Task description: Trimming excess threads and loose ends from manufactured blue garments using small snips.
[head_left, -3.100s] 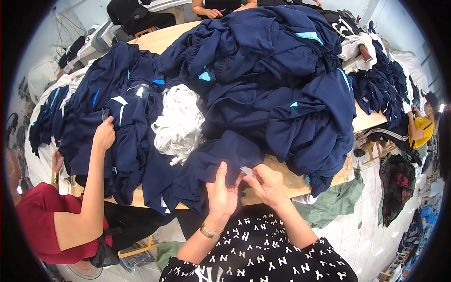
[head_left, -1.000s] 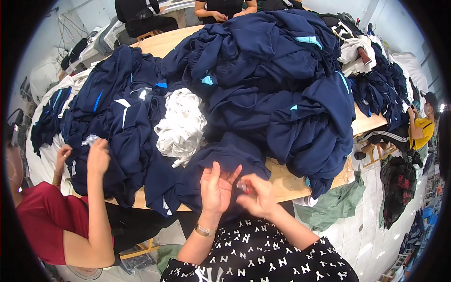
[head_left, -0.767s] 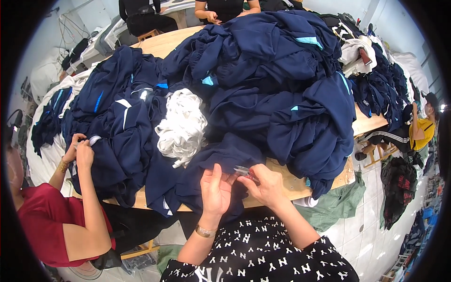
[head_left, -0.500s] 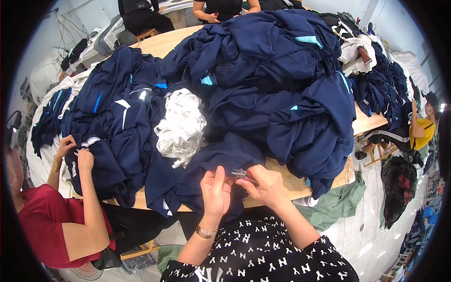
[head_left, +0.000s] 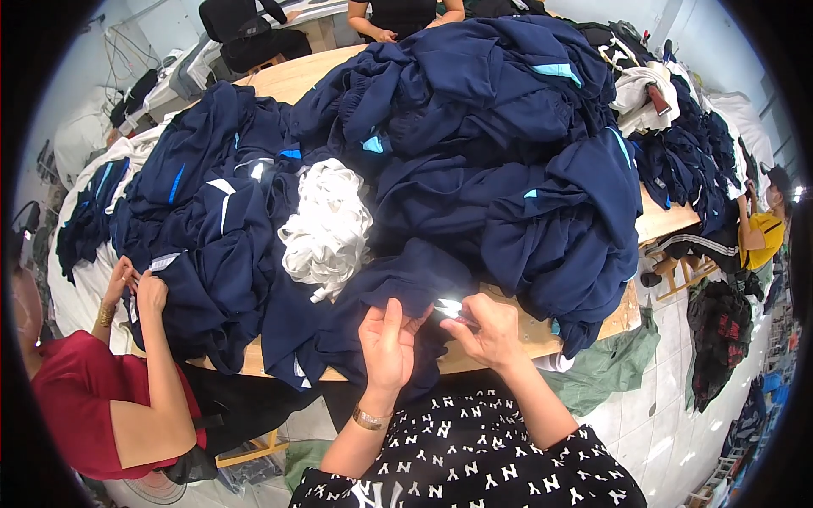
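Observation:
At the table's near edge, my left hand (head_left: 387,347) is closed on a navy garment (head_left: 417,269), its thumb pointing up and the cloth between thumb and fingers. Just to the right, my right hand (head_left: 487,330) grips a small pair of thread snips (head_left: 449,308). Their blades point left toward the cloth and shine brightly in the light. A small gap separates the blade tips from my left fingers. Whether any thread lies between the blades is too small to tell.
A heap of navy garments (head_left: 474,110) covers much of the wooden table (head_left: 326,63). Left of my garment sits a bundle of white tape (head_left: 326,224). A co-worker in red (head_left: 106,398) handles navy cloth at the left. Green sheeting (head_left: 614,368) lies on the floor at right.
My right hand and the snips have shifted slightly right and up, away from my left fingers. The blades now catch the light. At left, the co-worker's hands have moved a little on their cloth.

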Available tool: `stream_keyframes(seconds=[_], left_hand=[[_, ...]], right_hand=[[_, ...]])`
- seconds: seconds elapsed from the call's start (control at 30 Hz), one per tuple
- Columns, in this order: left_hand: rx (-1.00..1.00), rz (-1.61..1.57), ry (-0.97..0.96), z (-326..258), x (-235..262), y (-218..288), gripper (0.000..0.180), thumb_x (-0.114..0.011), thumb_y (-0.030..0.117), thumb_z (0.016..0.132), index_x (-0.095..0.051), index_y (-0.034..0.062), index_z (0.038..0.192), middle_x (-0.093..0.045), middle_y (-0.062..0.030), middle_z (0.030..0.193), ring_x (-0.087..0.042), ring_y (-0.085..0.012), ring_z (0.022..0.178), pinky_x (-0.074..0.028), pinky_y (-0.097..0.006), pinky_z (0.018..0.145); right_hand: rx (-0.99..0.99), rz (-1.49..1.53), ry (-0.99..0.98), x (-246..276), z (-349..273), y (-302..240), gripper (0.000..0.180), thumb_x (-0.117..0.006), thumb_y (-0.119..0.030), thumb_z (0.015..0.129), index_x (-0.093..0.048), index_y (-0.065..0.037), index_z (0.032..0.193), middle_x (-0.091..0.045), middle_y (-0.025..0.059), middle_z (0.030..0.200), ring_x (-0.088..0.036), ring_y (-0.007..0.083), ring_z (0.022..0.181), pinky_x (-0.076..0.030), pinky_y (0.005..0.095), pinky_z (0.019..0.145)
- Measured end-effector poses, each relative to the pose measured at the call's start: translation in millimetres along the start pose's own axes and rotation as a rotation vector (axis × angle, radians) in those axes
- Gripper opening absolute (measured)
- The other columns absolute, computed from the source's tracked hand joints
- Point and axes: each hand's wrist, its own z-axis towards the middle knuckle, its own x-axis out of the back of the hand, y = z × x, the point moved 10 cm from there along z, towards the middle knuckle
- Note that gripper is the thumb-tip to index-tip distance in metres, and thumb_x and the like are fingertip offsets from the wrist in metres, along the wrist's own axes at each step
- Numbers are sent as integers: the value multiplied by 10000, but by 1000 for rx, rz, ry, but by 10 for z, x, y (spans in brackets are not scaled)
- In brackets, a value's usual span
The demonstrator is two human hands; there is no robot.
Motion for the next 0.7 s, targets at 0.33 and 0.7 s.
stream_keyframes(seconds=[0.33, 0.7], left_hand=[[-2, -17, -25, -38, 33, -24, 135, -500, 118, 963, -561, 4, 924, -621, -79, 942, -614, -158, 845, -517, -321, 780], [-83, 182, -81, -70, 140, -45, 188, -466, 162, 982, -571, 7, 966, -639, -75, 954, -617, -140, 833, -514, -295, 769]], right_hand=[[118, -130, -53, -117, 43, -170, 345, -769, -331, 701, -553, -64, 731, -537, 58, 609, -541, 239, 481, -409, 321, 461], [137, -118, -54, -114, 47, -164, 342, -769, -326, 704, -557, -59, 739, -533, 57, 606, -539, 233, 482, -401, 315, 459]])
